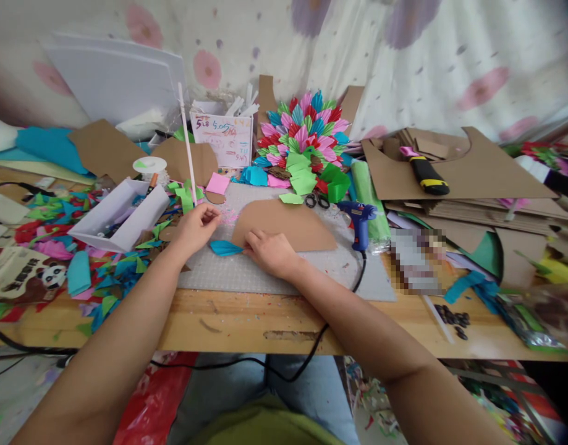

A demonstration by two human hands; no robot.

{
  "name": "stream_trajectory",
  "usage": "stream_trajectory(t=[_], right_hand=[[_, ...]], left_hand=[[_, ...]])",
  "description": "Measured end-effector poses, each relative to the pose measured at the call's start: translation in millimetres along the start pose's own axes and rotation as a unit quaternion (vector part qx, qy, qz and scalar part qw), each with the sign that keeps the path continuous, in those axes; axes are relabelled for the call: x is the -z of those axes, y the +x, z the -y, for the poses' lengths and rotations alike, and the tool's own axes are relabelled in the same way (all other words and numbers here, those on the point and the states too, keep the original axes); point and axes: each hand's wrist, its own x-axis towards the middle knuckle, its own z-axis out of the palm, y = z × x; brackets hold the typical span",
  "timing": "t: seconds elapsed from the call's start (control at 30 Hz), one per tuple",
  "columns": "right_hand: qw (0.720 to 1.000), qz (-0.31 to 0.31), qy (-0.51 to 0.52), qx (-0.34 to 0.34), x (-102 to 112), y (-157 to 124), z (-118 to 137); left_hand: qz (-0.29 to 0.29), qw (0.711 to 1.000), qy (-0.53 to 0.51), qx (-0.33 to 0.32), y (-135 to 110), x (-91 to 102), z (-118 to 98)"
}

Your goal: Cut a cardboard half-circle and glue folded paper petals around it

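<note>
My right hand [269,252] presses down on the right end of a folded blue paper petal [224,248], fingers closed over it, at the lower left corner of a brown cardboard piece [288,225]. Both lie on a grey cutting mat [246,272]. My left hand [198,225] hovers just above and left of the petal, fingers curled in a pinch; what they hold, if anything, is too small to make out. Behind the cardboard stands a fan of pink, blue, green and red paper petals [302,133].
A blue glue gun [359,221] stands right of the cardboard, its black cord running off the table edge. Scissors [317,200], a white paper box [121,216], paper scraps at left, stacked cardboard [455,173] and a utility knife [425,173] at right.
</note>
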Motion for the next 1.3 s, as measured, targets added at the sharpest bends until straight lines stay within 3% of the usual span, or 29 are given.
stream_trajectory(t=[0.3,1.3], right_hand=[[0.997,0.009,0.065,-0.028,3.9,-2.5,0.3],[0.999,0.014,0.041,-0.026,3.8,-1.7,2.5]], left_hand=[[-0.004,1.0,0.003,0.006,0.0,0.8,-7.9],[0.003,1.0,0.02,-0.001,-1.7,0.5,-6.7]])
